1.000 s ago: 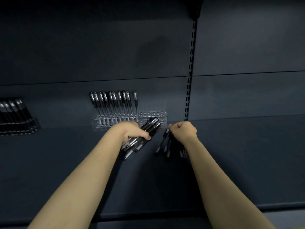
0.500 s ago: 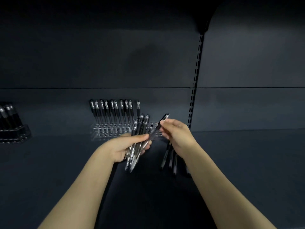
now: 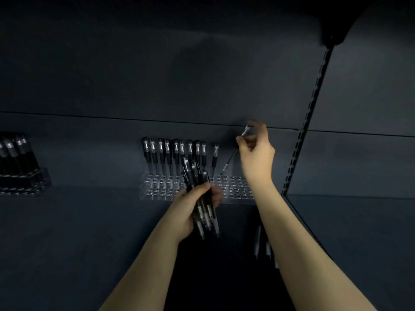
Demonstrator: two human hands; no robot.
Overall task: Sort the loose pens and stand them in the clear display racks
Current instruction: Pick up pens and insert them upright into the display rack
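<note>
The single pen point(image 3: 229, 161) was pinched near its upper end between the thumb and fingertips of your right hand point(image 3: 256, 153). It was tilted with its top leaning right, and its lower end was just above the back row of the clear rack point(image 3: 238, 187), just right of a lone standing pen point(image 3: 215, 157). Blur hid how your other right fingers lay. Your left hand point(image 3: 186, 212) gripped a bundle of pens point(image 3: 205, 213), fingers wrapped round the barrels, and held it roughly upright in front of the rack's middle. The rack stood at the back edge of the shelf point(image 3: 67, 232), against the rear panel, and a row of upright pens point(image 3: 175, 153) filled its left part. Loose pens point(image 3: 258, 241) lay on the shelf just beside your right forearm, partly hidden by it. A second rack point(image 3: 27, 178), also holding dark pens, stood at the shelf's left edge. A slotted upright point(image 3: 310, 122) rose from the back edge at the right.
</note>
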